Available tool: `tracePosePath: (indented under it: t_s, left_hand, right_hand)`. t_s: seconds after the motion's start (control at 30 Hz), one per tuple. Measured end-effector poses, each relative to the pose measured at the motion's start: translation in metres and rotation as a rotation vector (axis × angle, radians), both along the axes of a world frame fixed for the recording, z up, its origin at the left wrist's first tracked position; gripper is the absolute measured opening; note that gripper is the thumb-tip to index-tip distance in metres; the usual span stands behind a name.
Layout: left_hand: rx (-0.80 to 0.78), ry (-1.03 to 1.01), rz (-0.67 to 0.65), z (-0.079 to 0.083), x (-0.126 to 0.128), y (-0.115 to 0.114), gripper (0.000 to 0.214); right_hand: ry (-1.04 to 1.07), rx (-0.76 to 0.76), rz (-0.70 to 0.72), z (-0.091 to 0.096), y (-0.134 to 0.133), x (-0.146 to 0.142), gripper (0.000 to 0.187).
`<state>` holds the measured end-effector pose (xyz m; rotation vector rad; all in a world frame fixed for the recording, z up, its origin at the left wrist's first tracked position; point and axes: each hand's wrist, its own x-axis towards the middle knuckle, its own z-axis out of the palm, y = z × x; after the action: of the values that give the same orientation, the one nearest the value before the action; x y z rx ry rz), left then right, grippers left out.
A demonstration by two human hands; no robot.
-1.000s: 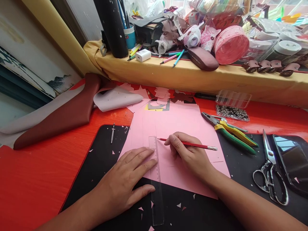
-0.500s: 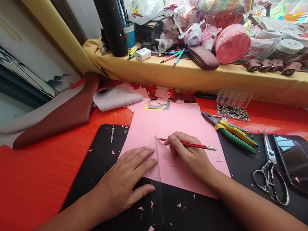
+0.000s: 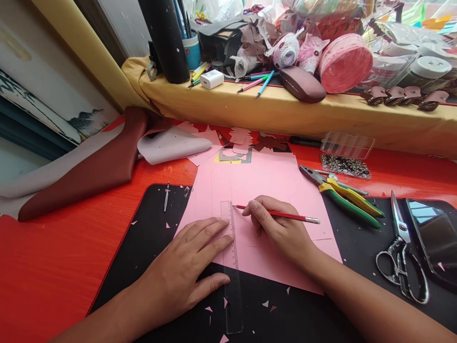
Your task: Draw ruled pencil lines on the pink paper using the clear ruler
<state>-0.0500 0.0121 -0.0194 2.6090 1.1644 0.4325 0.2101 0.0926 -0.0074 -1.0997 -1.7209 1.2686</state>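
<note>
A sheet of pink paper (image 3: 271, 178) lies on the black mat, with faint pencil lines drawn on it. Across its near edge runs a clear plastic ruler (image 3: 233, 286), its far end on the paper and its near end over the mat. My left hand (image 3: 194, 257) rests flat on the ruler and paper, fingers spread, fingertips pressing the ruler. In my right hand (image 3: 273, 221) is a red pencil (image 3: 293, 216), gripped between thumb and fingers. The pencil's point meets the ruler's right edge near its far end.
Pliers (image 3: 342, 197), scissors (image 3: 403, 257) and a phone (image 3: 433, 233) lie at the right. Behind the pliers sits a small case of metal parts (image 3: 344, 164). A metal-tipped tool (image 3: 166, 196) and scraps dot the black mat (image 3: 143, 247). Rolled brown leather (image 3: 85, 176) lies left; a cluttered ledge (image 3: 214, 102) runs behind.
</note>
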Motion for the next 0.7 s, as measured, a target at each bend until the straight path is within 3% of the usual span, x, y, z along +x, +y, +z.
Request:
tracePosePath:
  t_s: [0.7]
  left_hand:
    - [0.020,-0.010,0.017,-0.0001,0.0027,-0.0001,0.050]
  right_hand:
    - [-0.012,-0.012,0.000,0.0019,0.0001,0.0004,0.042]
